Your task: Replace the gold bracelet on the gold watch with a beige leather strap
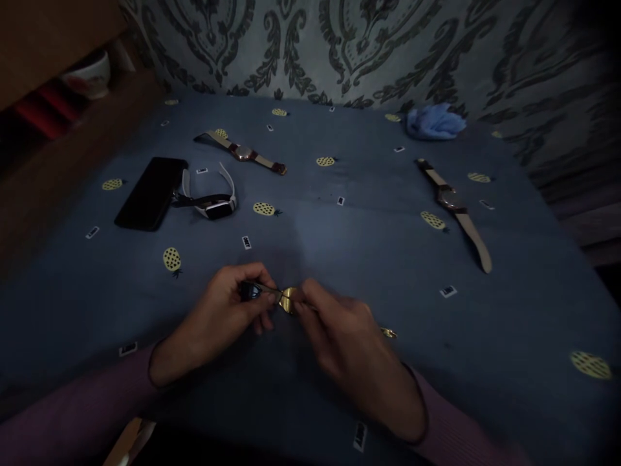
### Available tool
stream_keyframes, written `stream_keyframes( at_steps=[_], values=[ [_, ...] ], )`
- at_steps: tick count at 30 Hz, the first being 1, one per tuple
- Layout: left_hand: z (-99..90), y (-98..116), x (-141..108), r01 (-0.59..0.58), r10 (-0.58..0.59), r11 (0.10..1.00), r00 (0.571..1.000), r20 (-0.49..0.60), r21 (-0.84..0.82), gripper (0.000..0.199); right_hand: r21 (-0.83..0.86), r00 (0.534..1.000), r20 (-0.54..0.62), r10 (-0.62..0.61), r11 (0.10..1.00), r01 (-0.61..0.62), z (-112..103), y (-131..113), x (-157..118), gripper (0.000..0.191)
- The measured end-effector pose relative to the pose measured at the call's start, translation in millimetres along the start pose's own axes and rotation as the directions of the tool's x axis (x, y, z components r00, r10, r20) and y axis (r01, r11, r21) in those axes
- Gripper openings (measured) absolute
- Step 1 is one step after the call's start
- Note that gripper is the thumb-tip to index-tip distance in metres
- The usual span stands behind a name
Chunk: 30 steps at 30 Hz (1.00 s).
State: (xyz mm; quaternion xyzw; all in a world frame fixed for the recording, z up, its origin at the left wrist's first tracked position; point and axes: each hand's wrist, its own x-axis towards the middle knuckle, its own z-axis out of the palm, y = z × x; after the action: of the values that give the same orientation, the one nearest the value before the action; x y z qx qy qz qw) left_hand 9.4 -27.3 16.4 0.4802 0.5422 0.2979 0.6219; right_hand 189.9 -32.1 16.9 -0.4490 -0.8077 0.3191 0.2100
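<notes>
Near the front of the table, both hands are on a wristwatch with a round gold-coloured case [289,301] and a dark strap. My left hand [220,317] is closed, pinching the strap beside the case between thumb and fingers. From the other side, my right hand [347,343] pinches at the case's right edge. Its fingertips cover that part, so I cannot make out whether a small tool is in them. A gold buckle [389,332] shows just past the right hand, lying near the cloth.
On the blue pineapple-print tablecloth [310,233], a black phone [151,194] and a white-banded smartwatch [218,208] lie at left. One strapped watch [244,153] is behind them, another [451,199] at right. A crumpled blue cloth [435,121] sits by the patterned wall [310,52].
</notes>
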Motion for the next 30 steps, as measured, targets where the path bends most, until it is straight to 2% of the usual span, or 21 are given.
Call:
stream_keyframes(
  at_steps=[6,11,17,20,23,27,30],
  values=[
    [0.7,-0.9,-1.8,-0.028,0.028,0.999,1.000,-0.003,0.035,0.006,0.089,0.999,0.046,-0.025,0.996,0.020,-3.8,1.7,4.1,0.016],
    [1.1,-1.3,-1.9,-0.017,0.018,0.999,1.000,-0.010,0.040,0.005,0.101,0.999,0.036,-0.023,0.995,0.019,-4.2,2.7,3.1,0.016],
    [-0.5,-0.1,-1.6,0.013,-0.013,1.000,1.000,-0.012,-0.004,0.009,0.204,0.999,-0.033,0.019,0.979,-0.012,-4.4,7.1,-1.2,0.013],
    [-3.5,2.7,-0.8,0.037,-0.037,0.998,0.999,0.010,-0.044,0.012,0.223,0.994,-0.113,-0.005,0.974,0.030,-5.1,10.5,-2.4,0.017],
    [-6.7,4.5,-0.1,0.078,-0.075,0.994,0.997,0.032,-0.075,0.013,0.069,0.975,-0.196,-0.106,0.990,0.121,-5.3,13.3,-1.3,0.025],
    [-9.2,5.2,0.4,0.107,-0.104,0.988,0.994,0.028,-0.111,0.013,-0.265,0.981,-0.102,-0.166,0.955,0.134,-2.1,16.3,0.6,0.022],
    [-9.8,6.6,1.2,0.118,-0.115,0.985,0.993,0.030,-0.124,0.015,-0.379,0.984,-0.053,-0.169,0.915,0.137,2.1,17.9,0.7,0.021]
  ],
)
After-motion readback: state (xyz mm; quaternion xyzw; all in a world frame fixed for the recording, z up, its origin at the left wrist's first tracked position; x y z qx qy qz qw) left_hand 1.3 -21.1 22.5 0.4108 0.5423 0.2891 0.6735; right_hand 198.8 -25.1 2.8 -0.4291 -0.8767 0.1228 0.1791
